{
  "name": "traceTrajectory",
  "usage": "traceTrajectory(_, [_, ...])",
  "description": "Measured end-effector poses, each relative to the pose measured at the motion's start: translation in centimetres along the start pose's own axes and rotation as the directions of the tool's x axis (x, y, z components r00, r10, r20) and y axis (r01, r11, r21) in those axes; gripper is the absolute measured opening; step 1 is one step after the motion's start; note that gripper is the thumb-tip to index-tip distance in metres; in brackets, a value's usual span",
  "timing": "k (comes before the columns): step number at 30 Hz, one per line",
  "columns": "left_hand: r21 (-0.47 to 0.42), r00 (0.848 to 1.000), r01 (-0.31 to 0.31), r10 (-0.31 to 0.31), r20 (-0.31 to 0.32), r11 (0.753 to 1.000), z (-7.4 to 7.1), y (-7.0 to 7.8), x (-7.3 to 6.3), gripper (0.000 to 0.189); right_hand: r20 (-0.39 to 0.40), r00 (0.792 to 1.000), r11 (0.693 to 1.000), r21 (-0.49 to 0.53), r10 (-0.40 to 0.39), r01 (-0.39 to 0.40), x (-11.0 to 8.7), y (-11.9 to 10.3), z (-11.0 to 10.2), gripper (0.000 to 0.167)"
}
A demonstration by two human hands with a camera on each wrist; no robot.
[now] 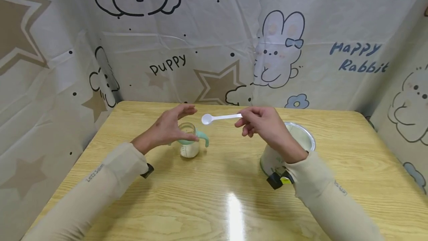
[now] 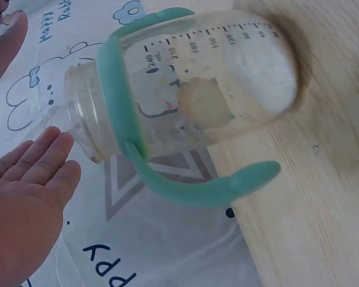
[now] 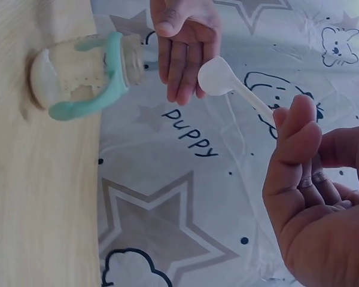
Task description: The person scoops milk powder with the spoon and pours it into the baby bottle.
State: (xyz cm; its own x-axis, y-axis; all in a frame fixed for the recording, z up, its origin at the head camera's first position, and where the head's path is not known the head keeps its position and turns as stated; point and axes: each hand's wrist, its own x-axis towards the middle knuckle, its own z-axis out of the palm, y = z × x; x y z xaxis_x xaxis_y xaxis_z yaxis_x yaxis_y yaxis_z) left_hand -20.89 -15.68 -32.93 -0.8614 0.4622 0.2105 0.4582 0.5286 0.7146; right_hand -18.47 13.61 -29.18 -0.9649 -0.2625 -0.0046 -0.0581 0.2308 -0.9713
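The right hand [image 1: 264,124] pinched a white plastic long-handled scoop [image 1: 222,117] pointing toward nine o'clock; the clear, teal-handled baby bottle [image 1: 190,150] stood upright at the scoop's eight o'clock, nearer the spread left hand [image 1: 166,127]

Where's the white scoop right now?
Head view, near centre, right of the bottle: the white scoop is pinched in the right hand, pointing toward the left hand.

The left arm [image 1: 90,190] and right arm [image 1: 334,200] are extending forward, angling inward. The left hand [image 1: 167,126] is hovering, thumb [image 1: 188,136] apart from its fingers [image 1: 185,109]; the right hand [image 1: 265,125] is pinching, its fingers bending inward.
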Motion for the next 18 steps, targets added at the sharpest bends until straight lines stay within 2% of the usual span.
traceTrajectory(6, [-0.067,1.0,0.021,-0.023,-0.02,0.998,0.5,0.8,0.6,0.086,-0.027,1.0,1.0,0.009,-0.01,0.01,-1.0,-0.5,-1.6,0.033])
traceTrajectory(18, [-0.191,1.0,-0.011,0.009,-0.014,0.981,2.1,1.8,1.7,0.078,-0.065,0.998,0.999,-0.047,-0.005,0.002,-2.5,-0.6,-4.1,0.033])
